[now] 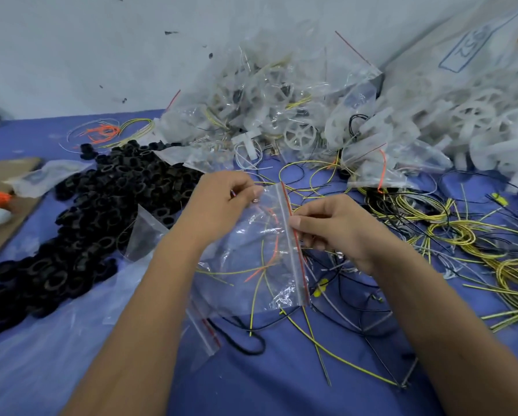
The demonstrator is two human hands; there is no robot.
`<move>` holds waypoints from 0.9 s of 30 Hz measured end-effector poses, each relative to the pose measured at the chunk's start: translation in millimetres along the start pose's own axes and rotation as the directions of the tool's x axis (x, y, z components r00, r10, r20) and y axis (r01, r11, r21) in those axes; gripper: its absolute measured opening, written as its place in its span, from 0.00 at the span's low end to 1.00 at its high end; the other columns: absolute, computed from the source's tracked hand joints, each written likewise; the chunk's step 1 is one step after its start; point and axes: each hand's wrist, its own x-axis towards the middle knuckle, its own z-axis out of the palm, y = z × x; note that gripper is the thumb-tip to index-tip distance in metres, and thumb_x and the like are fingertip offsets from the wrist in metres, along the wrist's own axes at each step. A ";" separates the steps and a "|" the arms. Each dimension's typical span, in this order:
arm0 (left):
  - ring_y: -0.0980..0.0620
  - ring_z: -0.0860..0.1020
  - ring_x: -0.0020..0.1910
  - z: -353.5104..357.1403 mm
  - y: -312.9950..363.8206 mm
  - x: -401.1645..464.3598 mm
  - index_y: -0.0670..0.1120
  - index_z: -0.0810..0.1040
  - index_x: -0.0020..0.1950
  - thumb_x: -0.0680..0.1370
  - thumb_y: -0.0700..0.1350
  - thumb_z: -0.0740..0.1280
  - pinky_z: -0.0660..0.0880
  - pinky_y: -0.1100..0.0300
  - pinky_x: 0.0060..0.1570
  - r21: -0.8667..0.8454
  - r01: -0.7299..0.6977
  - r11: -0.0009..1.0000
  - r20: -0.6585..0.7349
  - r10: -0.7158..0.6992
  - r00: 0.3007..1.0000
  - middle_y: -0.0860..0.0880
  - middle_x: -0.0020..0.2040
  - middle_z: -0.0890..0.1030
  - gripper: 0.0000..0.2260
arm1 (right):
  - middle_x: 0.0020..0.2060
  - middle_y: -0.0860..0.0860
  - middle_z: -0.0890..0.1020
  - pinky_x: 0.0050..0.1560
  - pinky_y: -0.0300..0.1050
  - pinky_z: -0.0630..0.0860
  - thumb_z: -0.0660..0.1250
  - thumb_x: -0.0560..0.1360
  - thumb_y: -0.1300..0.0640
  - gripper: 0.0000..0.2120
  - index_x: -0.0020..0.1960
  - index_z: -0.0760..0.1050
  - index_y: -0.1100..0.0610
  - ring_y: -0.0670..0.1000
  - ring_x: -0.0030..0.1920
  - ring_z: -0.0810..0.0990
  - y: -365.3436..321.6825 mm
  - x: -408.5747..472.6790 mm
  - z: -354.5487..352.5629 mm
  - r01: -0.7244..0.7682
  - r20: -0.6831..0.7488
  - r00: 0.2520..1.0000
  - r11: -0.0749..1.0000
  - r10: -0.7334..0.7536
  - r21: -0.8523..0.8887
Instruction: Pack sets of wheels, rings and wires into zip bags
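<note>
We are holding a small clear plastic zip bag with a red-lined seal strip (260, 250) just above the blue table covering (281, 385), in the middle of the view, its seal edge running from upper left down to lower right. Thin yellow and orange wires (263, 265) are showing through the film, though we cannot tell for certain which are lying inside. Our left hand (221, 202) is pinching the bag's upper corner between thumb and curled fingers, so the bag is hanging below and to the right of that grip. Our right hand (332, 229) is pinching the seal strip partway down, fingertips on the red line, with the bag's body spreading to the left of it. Beneath and to the right, loose yellow and black wires (449, 232) are sprawling over the covering. To the left, a heap of black rubber rings (101, 211) is lying well apart from the bag. Behind, a pile of filled clear bags and white plastic spoked wheels (299, 133) is leaning against the wall.
</note>
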 end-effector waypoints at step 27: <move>0.55 0.68 0.24 22.6 24.1 -6.1 0.44 0.73 0.35 0.83 0.38 0.64 0.63 0.67 0.22 -0.441 0.349 0.827 0.199 -0.289 0.936 0.46 0.30 0.74 0.16 | 0.33 0.53 0.84 0.37 0.43 0.78 0.79 0.70 0.63 0.10 0.42 0.79 0.56 0.49 0.32 0.80 17.4 12.1 11.1 0.117 -0.428 0.902 0.988 -0.063 0.101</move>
